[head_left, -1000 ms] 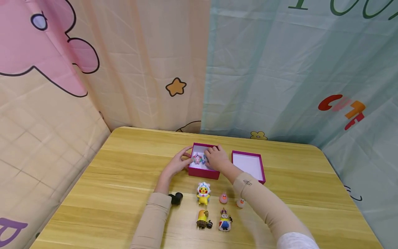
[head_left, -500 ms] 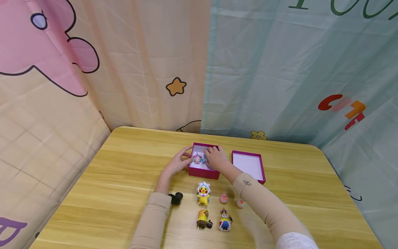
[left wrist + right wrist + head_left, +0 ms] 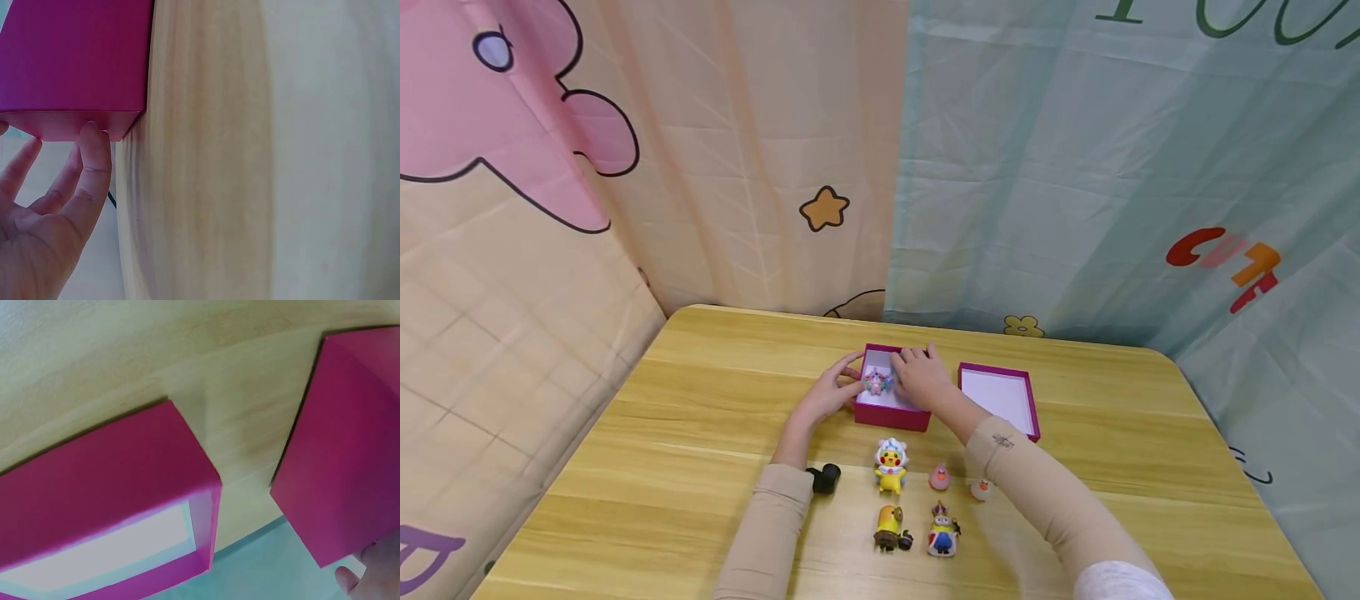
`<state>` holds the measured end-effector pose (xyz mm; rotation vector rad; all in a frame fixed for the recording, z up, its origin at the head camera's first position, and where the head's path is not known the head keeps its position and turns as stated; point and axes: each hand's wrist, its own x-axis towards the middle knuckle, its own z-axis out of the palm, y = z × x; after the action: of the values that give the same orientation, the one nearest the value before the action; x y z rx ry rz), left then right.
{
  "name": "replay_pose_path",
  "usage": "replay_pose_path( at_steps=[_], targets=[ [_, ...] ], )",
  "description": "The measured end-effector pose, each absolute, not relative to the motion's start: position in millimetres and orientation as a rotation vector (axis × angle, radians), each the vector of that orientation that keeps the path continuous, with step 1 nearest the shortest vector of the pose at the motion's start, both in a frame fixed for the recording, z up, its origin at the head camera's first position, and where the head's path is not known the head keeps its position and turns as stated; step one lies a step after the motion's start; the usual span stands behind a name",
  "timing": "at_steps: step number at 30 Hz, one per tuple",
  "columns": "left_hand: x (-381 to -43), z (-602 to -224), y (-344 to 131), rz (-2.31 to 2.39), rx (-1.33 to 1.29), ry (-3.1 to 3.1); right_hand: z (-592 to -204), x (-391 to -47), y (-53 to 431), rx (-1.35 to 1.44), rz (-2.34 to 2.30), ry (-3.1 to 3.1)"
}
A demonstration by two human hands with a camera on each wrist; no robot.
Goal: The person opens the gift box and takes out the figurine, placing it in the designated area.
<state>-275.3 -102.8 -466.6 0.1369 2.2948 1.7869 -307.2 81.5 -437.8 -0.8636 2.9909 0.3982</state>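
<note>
My left hand (image 3: 831,392) is at the left side of an uncovered magenta box (image 3: 891,417). In the left wrist view, its fingertips touch the side wall of the box (image 3: 75,56), with the fingers spread and lightly bent. My right hand (image 3: 921,379) reaches over the right part of the box, fingers pointing down inside. A small pink figurine (image 3: 876,382) stands in the left part of the box. Beside it, a bit of something bluish shows at the right fingertips, mostly hidden by the hand. Whether those fingers pinch it cannot be seen.
The white-lined box lid (image 3: 1000,400) lies to the right. In front stand a yellow figure with a white hood (image 3: 891,467), a pink duck (image 3: 939,477), a white duck (image 3: 980,489), a goggled yellow figure (image 3: 888,527) and a crowned one (image 3: 942,533). A curtain hangs behind.
My right hand has shifted slightly left and away from me inside the box, covering more of the bluish thing. My left hand stays at the box's side.
</note>
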Motion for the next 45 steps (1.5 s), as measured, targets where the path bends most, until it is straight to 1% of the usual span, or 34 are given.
replay_pose_path(
  at_steps=[16, 31, 45],
  targets=[
    [-275, -466, -103, 1.783, 0.132, 2.295, -411, -297, 96, -0.964, 0.330, 3.098],
    [-273, -461, -102, 1.784, 0.141, 2.290, -389, -268, 123, -1.070, 0.373, 3.221],
    [-274, -465, -101, 1.778, 0.109, 2.314, -387, -239, 153, -1.134, 0.399, 3.363]
  ],
)
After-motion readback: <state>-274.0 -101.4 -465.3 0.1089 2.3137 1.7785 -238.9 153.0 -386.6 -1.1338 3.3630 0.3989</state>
